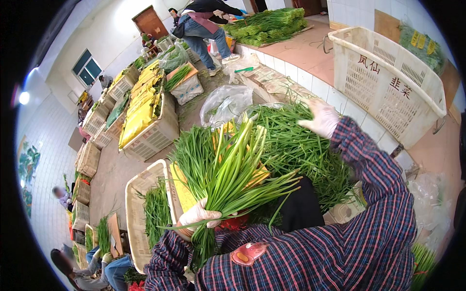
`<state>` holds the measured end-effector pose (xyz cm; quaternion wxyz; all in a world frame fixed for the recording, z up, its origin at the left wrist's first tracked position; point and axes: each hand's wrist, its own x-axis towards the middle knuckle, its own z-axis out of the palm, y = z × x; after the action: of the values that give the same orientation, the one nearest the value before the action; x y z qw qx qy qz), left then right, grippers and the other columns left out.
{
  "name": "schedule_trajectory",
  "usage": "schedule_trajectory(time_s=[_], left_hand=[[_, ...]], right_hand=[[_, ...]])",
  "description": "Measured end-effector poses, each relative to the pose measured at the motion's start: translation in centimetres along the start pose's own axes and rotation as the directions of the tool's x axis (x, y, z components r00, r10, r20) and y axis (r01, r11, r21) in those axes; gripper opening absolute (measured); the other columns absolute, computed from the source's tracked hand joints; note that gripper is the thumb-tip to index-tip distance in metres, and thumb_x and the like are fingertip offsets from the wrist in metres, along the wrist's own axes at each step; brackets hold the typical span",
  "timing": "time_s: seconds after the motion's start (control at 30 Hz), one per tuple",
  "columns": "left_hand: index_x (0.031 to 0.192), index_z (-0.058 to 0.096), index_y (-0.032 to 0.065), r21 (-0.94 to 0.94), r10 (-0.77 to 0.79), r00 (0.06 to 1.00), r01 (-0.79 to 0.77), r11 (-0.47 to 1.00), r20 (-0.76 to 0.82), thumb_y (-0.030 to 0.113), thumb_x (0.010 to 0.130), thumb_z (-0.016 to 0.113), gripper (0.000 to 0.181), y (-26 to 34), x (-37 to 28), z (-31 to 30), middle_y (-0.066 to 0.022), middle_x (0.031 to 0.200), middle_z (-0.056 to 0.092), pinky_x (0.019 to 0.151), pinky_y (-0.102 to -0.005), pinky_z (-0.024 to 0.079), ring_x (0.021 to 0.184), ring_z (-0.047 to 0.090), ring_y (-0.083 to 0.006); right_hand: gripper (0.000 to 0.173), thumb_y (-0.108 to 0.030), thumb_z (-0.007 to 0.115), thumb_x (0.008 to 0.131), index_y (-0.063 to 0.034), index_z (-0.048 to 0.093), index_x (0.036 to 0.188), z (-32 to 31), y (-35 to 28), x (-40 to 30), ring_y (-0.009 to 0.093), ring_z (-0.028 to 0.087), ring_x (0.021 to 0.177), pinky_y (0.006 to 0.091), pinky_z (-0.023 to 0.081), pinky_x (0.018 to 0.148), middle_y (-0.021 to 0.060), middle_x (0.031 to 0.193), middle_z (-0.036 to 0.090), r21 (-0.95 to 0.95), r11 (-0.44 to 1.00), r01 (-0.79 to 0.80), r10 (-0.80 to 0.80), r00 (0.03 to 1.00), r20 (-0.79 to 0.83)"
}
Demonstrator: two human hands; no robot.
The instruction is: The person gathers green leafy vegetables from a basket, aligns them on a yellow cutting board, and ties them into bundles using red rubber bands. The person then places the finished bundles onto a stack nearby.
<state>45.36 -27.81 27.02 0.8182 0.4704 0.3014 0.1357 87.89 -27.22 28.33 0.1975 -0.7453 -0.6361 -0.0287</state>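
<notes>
My left hand [204,214], in a thin white glove, grips a bunch of garlic chives [236,171] around its leafy part. Pale stem ends fan out upward and to the right, while the leaf tips hang down against my checked sleeve. Also gloved, my right hand [322,118] is raised at the far edge of a big heap of loose chive leaves [302,152]. Its fingers are spread, with nothing seen between them. Just beyond the held bunch lie more chives [193,154], next to a yellow board or sheet [184,189].
At my left stands a plastic crate [131,218] with chives inside. A larger white crate [382,87] bearing writing sits on the tiled ledge [305,78] to the right. Clear plastic bags [225,103] lie ahead. Other people work nearby, one bending over stacked chives [269,27].
</notes>
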Motion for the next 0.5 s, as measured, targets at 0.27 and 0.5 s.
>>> schedule_trajectory(time_s=[0.27, 0.5], left_hand=[[0.116, 0.048, 0.0049, 0.150, -0.029, 0.997, 0.039, 0.988, -0.067, -0.003, 0.081, 0.060, 0.038, 0.5, 0.5, 0.6, -0.0059, 0.084, 0.058, 0.047, -0.0221, 0.039, 0.050, 0.046, -0.0098], [0.117, 0.048, 0.0054, 0.178, 0.017, 0.995, 0.000, 0.984, -0.094, -0.003, 0.078, 0.063, 0.042, 0.8, 0.7, 0.6, -0.0091, 0.091, 0.061, 0.048, -0.0228, 0.040, 0.052, 0.049, -0.0114]], right_hand=[[0.067, -0.059, 0.060, 0.070, 0.0004, 0.062, 0.101, -2.7, -10.2, -1.7, 0.033, 0.041, 0.121, 0.0480, 0.021, 0.105, 0.0146, 0.114, 0.056, -0.218, 0.791, 0.572, -0.611, 0.713, -0.344], [0.062, -0.056, 0.062, 0.070, -0.0003, 0.062, 0.098, -3.5, -10.2, -2.0, 0.032, 0.042, 0.119, 0.0477, 0.023, 0.104, 0.0152, 0.113, 0.056, -0.188, 0.820, 0.540, -0.572, 0.779, -0.257]])
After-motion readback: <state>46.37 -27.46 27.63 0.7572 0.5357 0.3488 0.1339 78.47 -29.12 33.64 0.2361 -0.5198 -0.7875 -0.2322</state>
